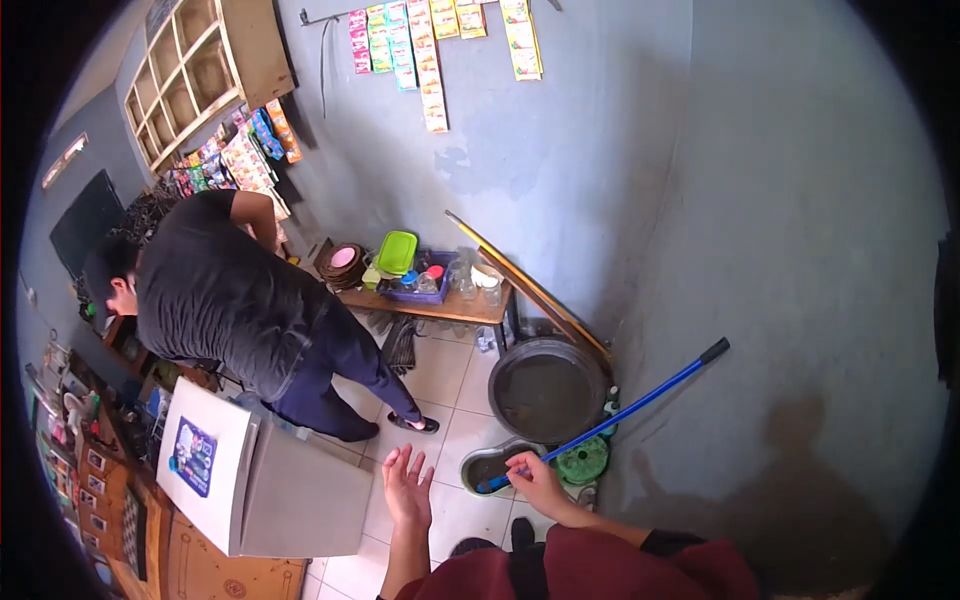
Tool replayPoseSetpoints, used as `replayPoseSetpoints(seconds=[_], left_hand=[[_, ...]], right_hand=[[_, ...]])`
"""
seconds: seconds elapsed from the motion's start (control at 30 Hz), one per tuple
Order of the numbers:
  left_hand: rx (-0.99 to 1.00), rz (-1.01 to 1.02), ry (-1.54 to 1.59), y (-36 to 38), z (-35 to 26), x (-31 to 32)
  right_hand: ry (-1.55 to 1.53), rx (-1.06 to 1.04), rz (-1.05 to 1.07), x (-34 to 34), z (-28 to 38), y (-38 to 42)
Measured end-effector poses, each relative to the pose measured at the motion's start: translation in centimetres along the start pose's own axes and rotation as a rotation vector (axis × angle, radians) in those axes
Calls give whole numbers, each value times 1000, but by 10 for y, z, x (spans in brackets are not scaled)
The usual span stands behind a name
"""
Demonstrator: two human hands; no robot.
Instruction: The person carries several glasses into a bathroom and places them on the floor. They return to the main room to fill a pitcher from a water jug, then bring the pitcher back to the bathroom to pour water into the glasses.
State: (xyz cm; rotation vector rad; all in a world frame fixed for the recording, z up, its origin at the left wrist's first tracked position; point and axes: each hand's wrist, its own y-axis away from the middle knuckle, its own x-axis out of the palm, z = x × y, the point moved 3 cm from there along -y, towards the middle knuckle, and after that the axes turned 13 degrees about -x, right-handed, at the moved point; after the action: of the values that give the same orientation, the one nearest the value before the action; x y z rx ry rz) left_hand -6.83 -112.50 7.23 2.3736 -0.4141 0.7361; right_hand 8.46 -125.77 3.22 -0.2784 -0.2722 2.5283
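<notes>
Presently, your right hand (537, 480) grasps the blue pole (622, 411), black end at two o'clock; your left hand (408, 488) is open. Blue label (192, 456), eight o'clock: text illegible.

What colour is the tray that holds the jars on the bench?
Purple, seen best in the head view.

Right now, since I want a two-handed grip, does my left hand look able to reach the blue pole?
Probably yes: the left hand is open and empty, and nothing visible blocks its way to the blue pole, which the right hand holds.
</notes>
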Motion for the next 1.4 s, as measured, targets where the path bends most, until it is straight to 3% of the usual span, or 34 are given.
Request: replayPoseSetpoints(seconds=[0.13,0.27,0.47,0.63,0.73,0.87,1.0,1.33,1.4], left_hand=[[-149,30,-49,-36,9,-8],[-262,125,-162,-83,2,2],[-308,233,-226,-153,-36,58],[-178,309,-232,-200,-69,105],[-171,255,-211,-220,-73,109],[-196,196,-195,-234,-62,95],[-331,78,-153,-230,-50,60],[-212,-29,-167,-270,-97,30],[-280,-16,-83,-291,-102,26]], right_hand=[[-52,87,-35,8,-10,-18],[-6,128,-228,16,-27,-41],[-55,115,-467,41,-27,-100],[76,64,-397,72,-39,-140],[-69,77,-458,78,-29,-151],[19,47,-403,61,-44,-148],[-282,377,-381,42,-105,-127],[-236,380,-296,29,-108,-185],[-236,364,-277,43,-110,-206]])
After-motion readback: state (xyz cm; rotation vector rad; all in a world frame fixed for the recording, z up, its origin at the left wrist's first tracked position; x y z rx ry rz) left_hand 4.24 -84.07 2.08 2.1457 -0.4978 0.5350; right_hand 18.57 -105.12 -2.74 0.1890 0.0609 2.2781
